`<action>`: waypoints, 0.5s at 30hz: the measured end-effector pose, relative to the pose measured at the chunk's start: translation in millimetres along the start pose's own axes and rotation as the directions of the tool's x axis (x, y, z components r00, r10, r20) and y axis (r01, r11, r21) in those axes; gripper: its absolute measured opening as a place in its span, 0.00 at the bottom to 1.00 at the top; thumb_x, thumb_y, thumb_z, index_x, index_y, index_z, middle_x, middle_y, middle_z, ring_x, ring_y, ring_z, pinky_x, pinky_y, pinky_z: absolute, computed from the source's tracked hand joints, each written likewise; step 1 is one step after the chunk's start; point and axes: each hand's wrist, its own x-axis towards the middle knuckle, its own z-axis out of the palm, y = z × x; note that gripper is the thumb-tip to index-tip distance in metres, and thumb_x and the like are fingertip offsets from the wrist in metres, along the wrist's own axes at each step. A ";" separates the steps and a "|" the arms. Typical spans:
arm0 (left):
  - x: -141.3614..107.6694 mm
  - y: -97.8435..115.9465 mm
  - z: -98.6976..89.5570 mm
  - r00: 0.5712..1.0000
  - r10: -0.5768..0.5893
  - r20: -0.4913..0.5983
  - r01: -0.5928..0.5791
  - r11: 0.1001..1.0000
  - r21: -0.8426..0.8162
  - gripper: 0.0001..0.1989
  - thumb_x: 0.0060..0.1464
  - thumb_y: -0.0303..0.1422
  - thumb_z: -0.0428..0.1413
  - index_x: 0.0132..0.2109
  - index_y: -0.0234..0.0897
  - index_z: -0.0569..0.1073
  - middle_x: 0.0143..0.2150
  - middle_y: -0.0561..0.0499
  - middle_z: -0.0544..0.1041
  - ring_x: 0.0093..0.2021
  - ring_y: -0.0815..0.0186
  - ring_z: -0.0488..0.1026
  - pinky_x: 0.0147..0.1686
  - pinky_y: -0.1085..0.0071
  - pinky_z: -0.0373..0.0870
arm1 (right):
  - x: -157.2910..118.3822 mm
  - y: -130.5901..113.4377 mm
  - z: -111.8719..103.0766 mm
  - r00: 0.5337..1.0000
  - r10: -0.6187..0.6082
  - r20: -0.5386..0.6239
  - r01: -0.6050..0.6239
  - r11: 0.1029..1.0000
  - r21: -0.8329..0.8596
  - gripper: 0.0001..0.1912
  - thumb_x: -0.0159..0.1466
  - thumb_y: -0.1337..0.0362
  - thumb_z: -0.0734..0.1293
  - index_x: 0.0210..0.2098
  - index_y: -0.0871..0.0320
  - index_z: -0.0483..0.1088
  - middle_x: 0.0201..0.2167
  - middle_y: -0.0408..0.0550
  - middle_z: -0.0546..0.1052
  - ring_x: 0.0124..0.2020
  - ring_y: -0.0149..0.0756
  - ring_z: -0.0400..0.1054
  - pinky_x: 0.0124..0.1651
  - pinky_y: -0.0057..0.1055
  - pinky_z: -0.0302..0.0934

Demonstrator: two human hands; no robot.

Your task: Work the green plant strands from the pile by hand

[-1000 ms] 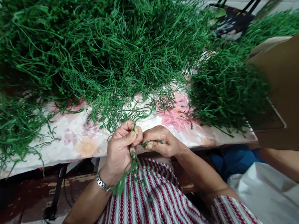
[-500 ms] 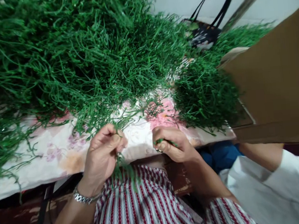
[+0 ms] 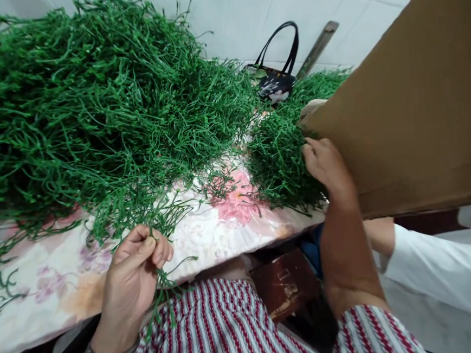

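A large heap of thin green plastic-looking stems (image 3: 123,98) covers the left and back of the flowered tablecloth (image 3: 208,238). My left hand (image 3: 138,265), with a metal watch on the wrist, pinches a small bunch of green stems (image 3: 163,291) that hangs over the table's front edge. Over at the right, my right hand (image 3: 326,164) is at the side of a smaller, darker green pile (image 3: 283,162), beside the cardboard. Its fingers are bent together at the pile's edge; what they hold, if anything, is too small to make out.
A large cardboard box (image 3: 409,108) rises at the right. Behind the piles, a dark flowered bag (image 3: 275,86) with black handles stands near the white wall, beside a slanted bar (image 3: 317,47). Another person's white sleeve (image 3: 442,269) shows at the lower right.
My right hand has moved from in front of me, where it held a green piece, out to the smaller pile. The view has shifted; my left hand still pinches its stems.
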 end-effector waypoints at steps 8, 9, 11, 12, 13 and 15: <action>8.9 5.6 10.0 0.998 0.050 -0.040 -0.051 0.998 -0.028 0.03 0.50 0.25 0.55 0.31 0.36 0.67 0.25 0.53 0.72 0.28 0.68 0.70 0.32 0.71 0.69 | -10.3 -0.3 -51.4 0.978 -0.163 0.129 0.162 0.987 0.012 0.39 0.57 0.57 0.67 0.64 0.51 0.48 0.55 0.55 0.65 0.55 0.55 0.59 0.55 0.45 0.57; 10.1 6.2 10.7 0.998 0.055 -0.043 -0.057 0.998 -0.034 0.03 0.50 0.25 0.55 0.32 0.36 0.67 0.26 0.53 0.73 0.29 0.68 0.71 0.33 0.71 0.69 | -8.6 0.6 -52.3 0.967 -0.194 0.164 0.199 0.980 -0.012 0.39 0.57 0.59 0.68 0.64 0.49 0.48 0.55 0.55 0.65 0.55 0.56 0.59 0.54 0.46 0.57; 12.3 7.2 11.0 0.996 0.070 -0.052 -0.072 0.996 -0.043 0.04 0.50 0.25 0.54 0.31 0.36 0.66 0.27 0.53 0.73 0.29 0.68 0.72 0.34 0.70 0.70 | -7.6 -1.4 -51.3 0.957 -0.237 0.168 0.246 0.969 -0.034 0.35 0.58 0.61 0.66 0.62 0.48 0.52 0.52 0.54 0.67 0.53 0.57 0.62 0.52 0.47 0.59; 13.3 7.5 10.7 0.995 0.080 -0.062 -0.082 0.996 -0.043 0.04 0.50 0.25 0.54 0.31 0.36 0.66 0.27 0.53 0.73 0.30 0.68 0.72 0.35 0.70 0.70 | -9.4 -5.7 -50.2 0.964 -0.249 0.092 0.252 0.968 -0.024 0.30 0.60 0.62 0.64 0.61 0.50 0.56 0.51 0.54 0.69 0.52 0.56 0.64 0.51 0.46 0.60; 14.3 7.6 10.4 0.993 0.090 -0.072 -0.093 0.995 -0.042 0.04 0.50 0.25 0.54 0.31 0.36 0.66 0.27 0.53 0.73 0.30 0.68 0.73 0.35 0.70 0.71 | -13.3 -13.3 -48.9 0.967 -0.252 -0.022 0.252 0.968 0.002 0.25 0.61 0.63 0.62 0.58 0.51 0.60 0.49 0.53 0.70 0.50 0.54 0.65 0.50 0.46 0.60; 16.5 6.8 10.3 0.990 0.107 -0.090 -0.111 0.993 -0.046 0.04 0.50 0.24 0.54 0.31 0.36 0.65 0.26 0.53 0.73 0.30 0.68 0.73 0.37 0.68 0.71 | -27.7 -39.6 -45.9 0.923 -0.203 -0.327 0.252 0.961 0.117 0.17 0.62 0.65 0.59 0.50 0.54 0.69 0.45 0.53 0.73 0.49 0.49 0.67 0.51 0.44 0.59</action>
